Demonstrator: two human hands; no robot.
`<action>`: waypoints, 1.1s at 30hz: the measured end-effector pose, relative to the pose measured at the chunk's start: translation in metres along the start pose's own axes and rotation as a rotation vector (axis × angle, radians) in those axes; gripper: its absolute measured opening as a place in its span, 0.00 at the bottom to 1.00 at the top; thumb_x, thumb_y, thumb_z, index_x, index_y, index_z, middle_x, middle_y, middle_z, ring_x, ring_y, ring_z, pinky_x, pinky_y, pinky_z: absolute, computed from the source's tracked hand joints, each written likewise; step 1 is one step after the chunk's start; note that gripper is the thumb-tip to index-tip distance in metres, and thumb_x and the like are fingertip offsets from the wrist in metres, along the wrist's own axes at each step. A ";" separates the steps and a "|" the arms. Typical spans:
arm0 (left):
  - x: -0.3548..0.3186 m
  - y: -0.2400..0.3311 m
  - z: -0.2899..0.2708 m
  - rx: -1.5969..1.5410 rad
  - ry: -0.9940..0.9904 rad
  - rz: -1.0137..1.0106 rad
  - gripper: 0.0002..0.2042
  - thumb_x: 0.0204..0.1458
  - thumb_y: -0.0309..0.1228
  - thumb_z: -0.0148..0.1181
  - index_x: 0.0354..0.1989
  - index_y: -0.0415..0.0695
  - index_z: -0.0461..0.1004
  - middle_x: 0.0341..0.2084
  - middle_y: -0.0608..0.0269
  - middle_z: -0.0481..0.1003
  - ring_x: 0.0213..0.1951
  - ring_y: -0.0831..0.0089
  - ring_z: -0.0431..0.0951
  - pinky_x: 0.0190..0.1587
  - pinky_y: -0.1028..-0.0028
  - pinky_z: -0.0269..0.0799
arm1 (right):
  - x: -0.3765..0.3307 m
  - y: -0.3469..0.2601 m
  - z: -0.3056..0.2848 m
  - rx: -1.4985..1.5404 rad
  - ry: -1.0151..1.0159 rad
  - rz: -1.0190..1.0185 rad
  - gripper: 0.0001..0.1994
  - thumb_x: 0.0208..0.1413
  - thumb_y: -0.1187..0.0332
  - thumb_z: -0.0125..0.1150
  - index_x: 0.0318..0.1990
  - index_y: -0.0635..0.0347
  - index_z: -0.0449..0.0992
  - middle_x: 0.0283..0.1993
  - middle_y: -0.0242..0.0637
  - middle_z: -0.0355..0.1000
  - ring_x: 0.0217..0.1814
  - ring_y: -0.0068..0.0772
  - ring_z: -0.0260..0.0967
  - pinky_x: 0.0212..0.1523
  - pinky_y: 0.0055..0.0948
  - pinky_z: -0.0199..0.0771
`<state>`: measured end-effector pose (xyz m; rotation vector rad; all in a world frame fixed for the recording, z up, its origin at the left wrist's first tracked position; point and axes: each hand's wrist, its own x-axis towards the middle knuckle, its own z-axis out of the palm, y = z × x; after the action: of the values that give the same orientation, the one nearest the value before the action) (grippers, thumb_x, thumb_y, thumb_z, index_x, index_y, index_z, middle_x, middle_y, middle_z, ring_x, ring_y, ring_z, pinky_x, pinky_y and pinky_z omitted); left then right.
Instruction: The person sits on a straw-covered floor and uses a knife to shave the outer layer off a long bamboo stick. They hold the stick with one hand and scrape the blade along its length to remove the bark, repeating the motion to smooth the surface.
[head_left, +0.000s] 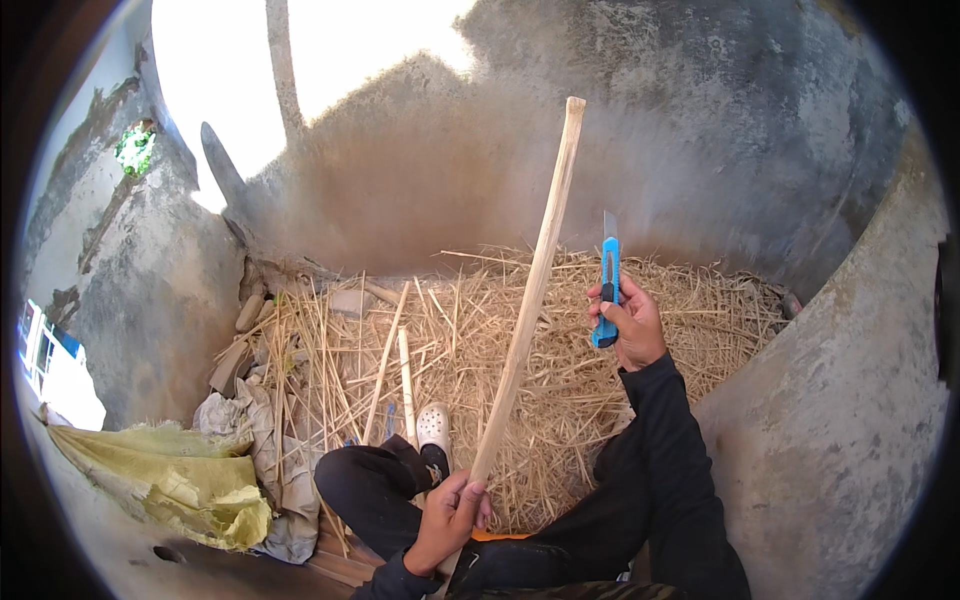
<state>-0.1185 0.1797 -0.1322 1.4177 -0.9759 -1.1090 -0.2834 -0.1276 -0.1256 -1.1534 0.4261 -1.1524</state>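
My left hand (452, 518) is closed round the lower part of a long, pale wooden stick (530, 300). The stick rises from my lap, tilted slightly to the right, its squared end toward the grey wall. In my right hand (637, 325) is a blue utility knife (609, 282), gripped by its handle with my thumb on the dark slider. The blade is out and points away from me, to the right of the stick and apart from it.
Straw and wood shavings (700, 320) cover the ground before me. Thin sticks (407, 380) lie near my pale clog (433, 428). At left are a yellow sack (180, 480) and a greyish cloth (285, 490). Concrete walls (700, 130) close in the far side and right.
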 end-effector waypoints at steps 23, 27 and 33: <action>0.067 0.002 0.017 -0.327 -0.214 -0.094 0.19 0.61 0.35 0.48 0.57 0.39 0.58 0.29 0.62 0.70 0.20 0.79 0.71 0.20 0.80 0.69 | -0.023 0.021 0.030 0.060 -0.109 0.323 0.09 0.56 0.65 0.61 0.34 0.61 0.72 0.20 0.24 0.62 0.18 0.13 0.57 0.20 0.19 0.60; 0.127 0.005 0.009 -0.297 -0.200 -0.068 0.20 0.62 0.35 0.46 0.61 0.41 0.58 0.26 0.67 0.69 0.18 0.81 0.69 0.17 0.82 0.65 | -0.018 0.025 0.048 -0.330 -0.120 0.055 0.14 0.60 0.59 0.56 0.43 0.62 0.72 0.23 0.24 0.61 0.23 0.12 0.56 0.24 0.16 0.57; 0.177 0.043 -0.006 0.123 -0.201 0.009 0.25 0.61 0.31 0.47 0.66 0.45 0.52 0.24 0.69 0.67 0.18 0.84 0.68 0.17 0.83 0.66 | 0.010 0.005 0.017 -0.268 -0.137 0.301 0.15 0.65 0.57 0.45 0.45 0.60 0.67 0.23 0.26 0.62 0.20 0.15 0.58 0.21 0.17 0.60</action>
<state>-0.0704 0.0053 -0.1109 1.4175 -1.2096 -1.2195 -0.2639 -0.1283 -0.1204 -1.3385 0.6377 -0.7652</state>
